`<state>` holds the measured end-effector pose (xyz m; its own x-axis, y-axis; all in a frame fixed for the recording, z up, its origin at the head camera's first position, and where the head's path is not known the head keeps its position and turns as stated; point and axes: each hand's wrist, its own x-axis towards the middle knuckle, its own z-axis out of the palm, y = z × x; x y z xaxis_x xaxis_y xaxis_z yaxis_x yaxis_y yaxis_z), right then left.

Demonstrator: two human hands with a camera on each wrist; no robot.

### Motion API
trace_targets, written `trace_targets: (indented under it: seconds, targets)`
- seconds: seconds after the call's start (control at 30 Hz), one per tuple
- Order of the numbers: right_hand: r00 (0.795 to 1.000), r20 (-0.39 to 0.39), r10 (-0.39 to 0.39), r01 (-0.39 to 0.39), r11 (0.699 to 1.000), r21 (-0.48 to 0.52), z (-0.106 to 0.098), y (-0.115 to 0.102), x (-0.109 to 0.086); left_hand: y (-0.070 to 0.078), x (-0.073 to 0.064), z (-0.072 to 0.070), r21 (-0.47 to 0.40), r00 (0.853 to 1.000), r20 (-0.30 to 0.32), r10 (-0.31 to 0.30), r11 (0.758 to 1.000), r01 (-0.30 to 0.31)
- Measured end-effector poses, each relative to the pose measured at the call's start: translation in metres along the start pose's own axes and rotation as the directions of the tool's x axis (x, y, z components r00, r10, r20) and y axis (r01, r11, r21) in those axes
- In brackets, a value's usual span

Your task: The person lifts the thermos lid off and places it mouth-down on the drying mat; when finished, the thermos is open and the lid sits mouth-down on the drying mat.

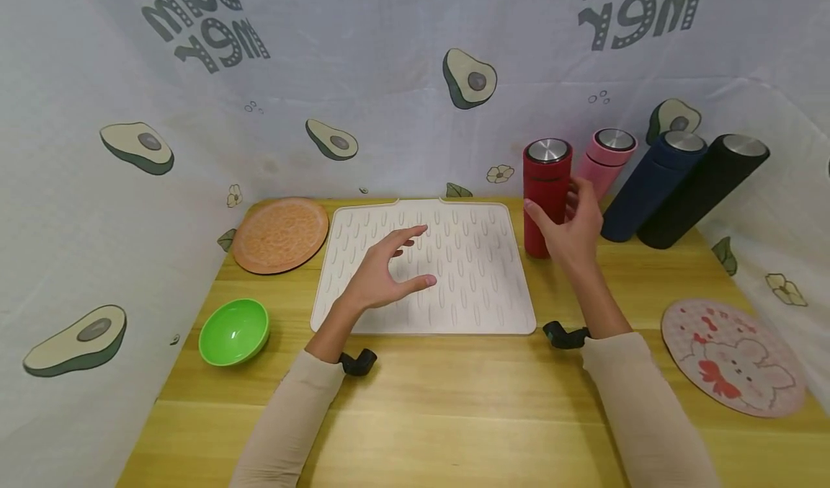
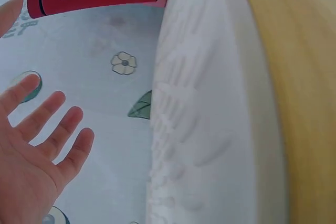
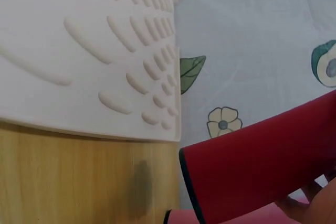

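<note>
My right hand (image 1: 573, 225) grips a red thermos bottle (image 1: 543, 185) with a silver lid, thumb on one side and fingers round the other. The bottle is upright, just right of the white ridged drying mat (image 1: 480, 279). In the right wrist view, a gap shows between its dark base rim and the wooden table (image 3: 79, 182). My left hand (image 1: 382, 268) hovers over the mat, holding nothing, with thumb and fingers spread apart. Behind the right hand stands a pink thermos (image 1: 603, 163), partly hidden by it.
A blue thermos (image 1: 651, 185) and a black thermos (image 1: 703, 192) stand at the back right. A round rabbit-patterned mat (image 1: 733, 358) lies at the right. At the left are a green bowl (image 1: 233, 333) and a round orange-brown mat (image 1: 280, 236). Patterned cloth (image 1: 402, 127) hangs behind the table.
</note>
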<state>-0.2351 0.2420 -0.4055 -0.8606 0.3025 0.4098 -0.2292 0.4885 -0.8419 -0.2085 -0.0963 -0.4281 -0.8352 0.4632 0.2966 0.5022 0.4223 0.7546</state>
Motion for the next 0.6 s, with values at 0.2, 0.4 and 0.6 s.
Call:
trace_targets:
  seconds: [0.2,0.4,0.6]
  targets:
    - [0.984,0.056,-0.170,0.169,0.985,0.038,-0.004,-0.009,-0.014,0.016,0.004,-0.009,-0.009,0.999,-0.018,0.039,0.999,-0.040]
    - [0.946,0.201,-0.253,0.249,0.967,0.042,-0.004,-0.025,-0.031,0.031,0.005,-0.021,-0.015,0.994,-0.046,0.100,0.995,-0.101]
    - [0.861,0.429,-0.272,0.290,0.957,0.025,-0.004,-0.049,-0.043,0.047,0.001,-0.030,-0.033,0.981,-0.094,0.168,0.985,-0.172]
